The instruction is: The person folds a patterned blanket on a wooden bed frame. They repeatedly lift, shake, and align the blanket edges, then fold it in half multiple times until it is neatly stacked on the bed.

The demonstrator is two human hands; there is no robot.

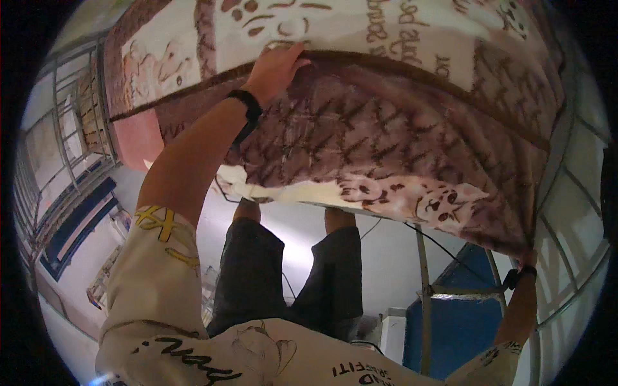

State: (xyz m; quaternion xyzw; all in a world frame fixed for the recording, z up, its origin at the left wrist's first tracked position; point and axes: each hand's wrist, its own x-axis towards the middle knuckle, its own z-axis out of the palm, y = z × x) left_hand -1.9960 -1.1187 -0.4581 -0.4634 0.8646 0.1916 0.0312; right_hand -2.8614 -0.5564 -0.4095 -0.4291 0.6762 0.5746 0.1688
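Note:
A plush printed blanket (338, 125) with brown patterned areas, cream panels, spotted animal figures and lettering spreads across the upper view. My left hand (277, 70) lies on it at a dark brown band running across the fabric. Its fingertips are partly turned from view, so whether they pinch the cloth cannot be told. At the far right, my right hand (527, 260) grips the blanket's lower corner, and the cloth draws into folds towards it. The near edge hangs above my bare knees, with a spotted animal's face printed near the right. Dark bands circle both wrists.
Metal bars (569, 202) run along the right side, and a metal frame (63, 120) stands at the left. A thin metal post (425, 299) rises beside a blue panel (449, 333). Dark cables (439, 246) hang below the blanket. Pale floor (299, 241) shows between my legs.

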